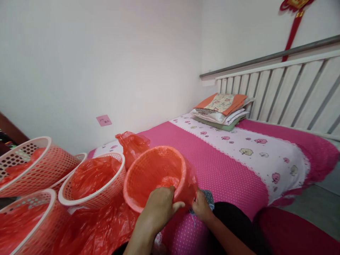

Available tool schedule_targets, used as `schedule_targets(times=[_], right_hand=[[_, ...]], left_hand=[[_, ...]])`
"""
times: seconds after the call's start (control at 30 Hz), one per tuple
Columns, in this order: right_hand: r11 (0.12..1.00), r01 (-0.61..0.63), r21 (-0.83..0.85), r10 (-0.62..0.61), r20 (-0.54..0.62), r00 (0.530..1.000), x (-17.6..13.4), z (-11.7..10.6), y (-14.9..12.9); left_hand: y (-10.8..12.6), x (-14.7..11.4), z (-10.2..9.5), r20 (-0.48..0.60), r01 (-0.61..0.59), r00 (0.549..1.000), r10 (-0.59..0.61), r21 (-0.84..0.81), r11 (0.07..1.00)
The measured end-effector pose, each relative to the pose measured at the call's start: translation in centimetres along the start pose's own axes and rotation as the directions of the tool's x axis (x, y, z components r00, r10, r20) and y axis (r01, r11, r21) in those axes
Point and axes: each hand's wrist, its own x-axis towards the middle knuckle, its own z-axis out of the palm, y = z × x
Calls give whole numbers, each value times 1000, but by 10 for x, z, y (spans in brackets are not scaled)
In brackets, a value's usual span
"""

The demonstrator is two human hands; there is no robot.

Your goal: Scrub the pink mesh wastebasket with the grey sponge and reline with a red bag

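Note:
A plastic basket (156, 170) lined with a red plastic bag (189, 177) leans on its side on the bed in front of me, its mouth toward me. My left hand (160, 205) grips the near rim, fingers inside and partly hidden, thumb outside. My right hand (202, 206) is closed on the bag's film at the basket's right outer side. Left of this basket stands a pale pink basket (62, 193) with red film inside. Loose red plastic bags (101, 226) lie below it, and a crumpled red bag (132, 145) sits behind.
More perforated baskets with red film, one tilted (45, 156) and one nearer (50, 209), stand at the far left. The bed has a pink dotted cover (202, 163). Folded bedding (223, 106) lies by a white slatted headboard (287, 92). A pink note (103, 120) is on the wall.

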Motion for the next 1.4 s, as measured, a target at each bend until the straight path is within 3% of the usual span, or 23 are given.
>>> schedule_targets(times=[0.17,0.33,0.43,0.53,0.83,1.0,1.13,1.3,1.4], right_hand=[[1000,-27,13,27,-25,999,0,5,-1],[1000,-8,-25,9,47,999,-3,4,-4],[998,38,-56,-35,66,997,-7,4,-3],[995,37,-92,-25,128,992,-10,4,1],[998,-13,-62,31,301,953,-15,3,1],[1000,-27,-11,29,311,950,-17,5,-5],[999,-26,-33,35,305,952,-17,7,-8],[999,-11,-37,20,282,959,-18,10,-5],[999,-43,9,39,286,957,-17,10,-2]], left_hand=[[15,6,-21,-138,102,984,-115,-100,990],[50,54,-31,-336,145,922,-190,-154,977],[65,83,-26,-253,239,933,-255,-92,967],[66,93,-17,-176,329,929,-326,-12,944],[32,61,-13,-166,373,917,-364,31,927],[23,42,-20,-211,343,915,-344,-40,938],[11,31,-27,-288,335,887,-361,-135,932],[-2,33,-24,-107,357,926,-362,-60,932],[-2,37,-15,-81,348,935,-344,38,937]])
